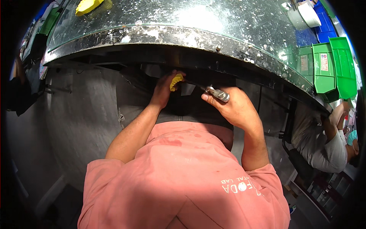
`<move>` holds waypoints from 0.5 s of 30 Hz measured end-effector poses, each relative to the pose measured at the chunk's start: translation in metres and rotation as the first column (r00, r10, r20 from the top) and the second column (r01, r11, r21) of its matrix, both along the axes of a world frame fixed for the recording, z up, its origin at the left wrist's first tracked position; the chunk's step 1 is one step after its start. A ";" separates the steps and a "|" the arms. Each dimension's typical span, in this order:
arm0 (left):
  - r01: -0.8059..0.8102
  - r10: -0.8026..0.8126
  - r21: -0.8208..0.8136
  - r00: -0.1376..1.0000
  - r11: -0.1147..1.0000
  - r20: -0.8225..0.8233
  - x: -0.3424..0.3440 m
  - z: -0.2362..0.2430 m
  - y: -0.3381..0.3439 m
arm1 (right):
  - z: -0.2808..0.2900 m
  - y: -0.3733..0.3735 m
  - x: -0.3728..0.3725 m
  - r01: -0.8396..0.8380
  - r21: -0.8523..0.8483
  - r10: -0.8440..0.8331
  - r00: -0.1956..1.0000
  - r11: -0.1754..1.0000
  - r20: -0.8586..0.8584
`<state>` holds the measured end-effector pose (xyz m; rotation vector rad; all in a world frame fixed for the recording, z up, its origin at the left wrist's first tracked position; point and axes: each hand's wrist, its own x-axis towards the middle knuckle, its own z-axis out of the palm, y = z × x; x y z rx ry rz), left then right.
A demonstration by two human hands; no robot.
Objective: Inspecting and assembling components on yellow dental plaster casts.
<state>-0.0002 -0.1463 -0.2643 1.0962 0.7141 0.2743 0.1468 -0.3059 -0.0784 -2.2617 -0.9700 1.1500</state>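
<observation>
Below the bench edge, over my lap, my left hand (164, 89) is closed around a small yellow dental cast (176, 82) with a bumpy, curved edge. My right hand (237, 106) grips a silver metal air blow gun (218, 94), thumb along its near side. Its thin dark nozzle points left toward the cast; whether the tip touches it, I cannot tell in the shadow. A second yellow dental cast (88, 7) lies on the bench top at the far left, well away from both hands.
A glass-topped bench (152, 36) with a worn, paint-chipped edge runs across in front of me. Green bins (324, 68), a blue bin (324, 23) and a white container (309, 14) stand at its right. Another person in grey (324, 149) sits at the right.
</observation>
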 end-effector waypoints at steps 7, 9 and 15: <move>0.016 -0.018 0.039 0.999 0.999 0.031 -0.001 -0.004 -0.001 | -0.016 -0.005 -0.005 0.047 0.112 -0.053 0.998 0.993 0.047; 0.035 -0.035 0.000 0.997 0.999 0.071 -0.005 -0.010 0.003 | -0.011 -0.002 -0.005 0.012 0.088 -0.014 1.000 0.996 0.024; -0.006 0.166 -0.652 0.969 0.758 0.185 -0.006 -0.026 0.011 | -0.004 -0.001 -0.004 -0.062 0.052 0.065 0.997 0.997 -0.046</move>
